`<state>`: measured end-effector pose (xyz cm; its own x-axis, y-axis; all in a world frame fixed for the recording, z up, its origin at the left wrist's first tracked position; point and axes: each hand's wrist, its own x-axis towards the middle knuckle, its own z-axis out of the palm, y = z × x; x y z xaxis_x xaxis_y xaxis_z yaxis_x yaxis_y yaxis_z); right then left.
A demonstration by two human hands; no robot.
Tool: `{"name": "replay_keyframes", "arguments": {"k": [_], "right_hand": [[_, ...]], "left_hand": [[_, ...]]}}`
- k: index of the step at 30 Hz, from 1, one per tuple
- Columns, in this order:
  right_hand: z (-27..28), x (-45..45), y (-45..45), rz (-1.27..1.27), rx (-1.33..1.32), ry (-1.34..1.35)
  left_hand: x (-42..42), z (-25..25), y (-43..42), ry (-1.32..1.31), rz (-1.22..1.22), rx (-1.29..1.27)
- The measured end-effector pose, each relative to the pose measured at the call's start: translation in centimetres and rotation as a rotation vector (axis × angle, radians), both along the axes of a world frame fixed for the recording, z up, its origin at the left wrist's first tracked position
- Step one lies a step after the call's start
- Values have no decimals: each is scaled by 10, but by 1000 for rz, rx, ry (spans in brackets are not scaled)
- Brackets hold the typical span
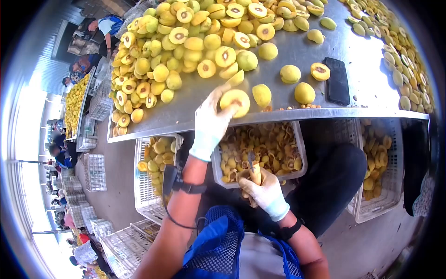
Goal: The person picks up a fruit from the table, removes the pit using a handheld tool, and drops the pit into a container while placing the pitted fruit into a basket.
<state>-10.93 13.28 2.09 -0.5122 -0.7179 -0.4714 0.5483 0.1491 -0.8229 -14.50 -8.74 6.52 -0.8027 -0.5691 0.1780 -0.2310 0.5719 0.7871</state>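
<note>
My left hand (216, 114), in a white glove, is closed round a halved yellow fruit (235, 103) above the front edge of the metal table (274, 93); the cut face shows a brown centre. Lower and to the right, my gloved right hand (262, 186) grips a tool with a wooden handle (255, 173), its dark metal tip pointing up. Behind that tip, under the table edge, is a crate (303, 160) full of fruit pieces. A big heap of whole and halved yellow fruits (195, 44) lies beyond my left hand.
Loose fruits and a black phone (337, 81) lie on the table, with another fruit pile (399, 51) at far right. Crates of fruit stand at left (139, 186) and right (395, 176) below the edge. Other people (108, 25) and stacked crates are at far left.
</note>
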Motion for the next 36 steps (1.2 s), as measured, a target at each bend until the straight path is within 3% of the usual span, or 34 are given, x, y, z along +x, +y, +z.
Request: {"name": "replay_keyframes", "arguments": {"k": [2, 5, 16, 21, 24, 28, 32, 35, 36], "right_hand": [[1, 0, -1, -41, 23, 10], [5, 0, -4, -85, 69, 138], [-11, 11, -4, -102, 98, 371], [11, 1, -1, 68, 113, 54], [12, 0, 3, 131, 89, -31], [5, 2, -1, 168, 94, -45], [-1, 9, -4, 136, 61, 19], [-4, 5, 6, 188, -76, -174], [-5, 7, 6, 172, -98, -231]], "left_hand": [[24, -1, 11, 4, -60, -69], [52, -1, 41, -23, -20, 113], [87, -21, 80, 80, 63, 252], [92, -26, 80, 80, -2, 12], [99, -28, 75, 10, -28, 34], [100, -19, 56, 29, -213, 323], [92, -9, 64, -117, -178, 646], [93, -33, 82, 114, -127, 305], [93, -38, 86, 180, -108, 358]]}}
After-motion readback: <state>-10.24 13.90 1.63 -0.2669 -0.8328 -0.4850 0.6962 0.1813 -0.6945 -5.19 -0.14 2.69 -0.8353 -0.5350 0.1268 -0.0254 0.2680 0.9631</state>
